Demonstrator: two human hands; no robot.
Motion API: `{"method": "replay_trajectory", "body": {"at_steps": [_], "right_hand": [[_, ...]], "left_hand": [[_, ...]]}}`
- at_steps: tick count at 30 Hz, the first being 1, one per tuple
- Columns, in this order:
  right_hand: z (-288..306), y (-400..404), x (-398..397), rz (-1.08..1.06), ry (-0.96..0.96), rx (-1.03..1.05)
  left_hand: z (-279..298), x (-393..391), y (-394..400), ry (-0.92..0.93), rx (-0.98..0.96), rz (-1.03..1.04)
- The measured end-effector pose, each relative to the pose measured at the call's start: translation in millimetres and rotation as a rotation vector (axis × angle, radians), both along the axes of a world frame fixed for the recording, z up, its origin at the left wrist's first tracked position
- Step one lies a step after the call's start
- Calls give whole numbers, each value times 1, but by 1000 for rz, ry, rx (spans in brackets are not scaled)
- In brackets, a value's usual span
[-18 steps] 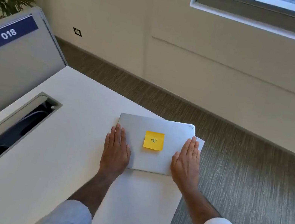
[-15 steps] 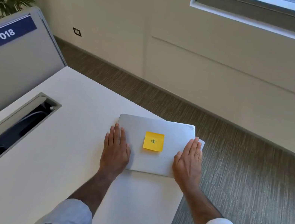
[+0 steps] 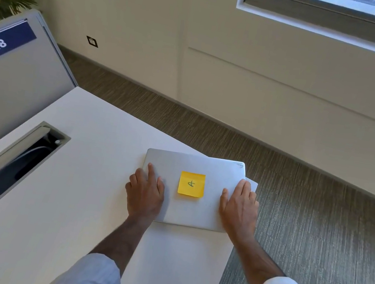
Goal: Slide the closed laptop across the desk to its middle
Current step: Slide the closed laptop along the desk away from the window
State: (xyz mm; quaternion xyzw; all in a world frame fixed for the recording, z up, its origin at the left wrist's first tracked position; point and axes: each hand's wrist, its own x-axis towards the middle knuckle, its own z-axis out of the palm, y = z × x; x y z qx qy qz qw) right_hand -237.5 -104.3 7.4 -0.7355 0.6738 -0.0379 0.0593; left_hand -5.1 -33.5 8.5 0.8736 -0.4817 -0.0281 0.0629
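The closed laptop (image 3: 194, 190) lies at the desk (image 3: 80, 173) far right corner, its right edge near the drop. The left hand (image 3: 146, 193) presses partly curled on its left side; the right hand (image 3: 240, 207) lies flat and open on its right. Uneven pressure could pivot it off the edge.

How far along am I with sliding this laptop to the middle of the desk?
Done: both hands are placed. The left hand presses the left side of the closed laptop, the right hand its right side. In hand: the push is only about to begin. Left: nearly all the slide, since the laptop lies at the desk's right corner, its far right corner poking past the edge.
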Motion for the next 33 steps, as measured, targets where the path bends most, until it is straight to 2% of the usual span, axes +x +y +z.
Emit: {"method": "replay_trajectory", "body": {"at_steps": [11, 20, 27, 33], "right_hand": [[0, -1, 8, -73, -69, 22], [-1, 1, 11, -129, -154, 9], [1, 10, 11, -133, -199, 7], [13, 11, 11, -91, -199, -12]], "left_hand": [[-2, -1, -9, 59, -89, 81], [0, 6, -15, 352, -198, 243], [5, 14, 0, 608, -350, 273], [9, 10, 19, 666, -372, 298]]}}
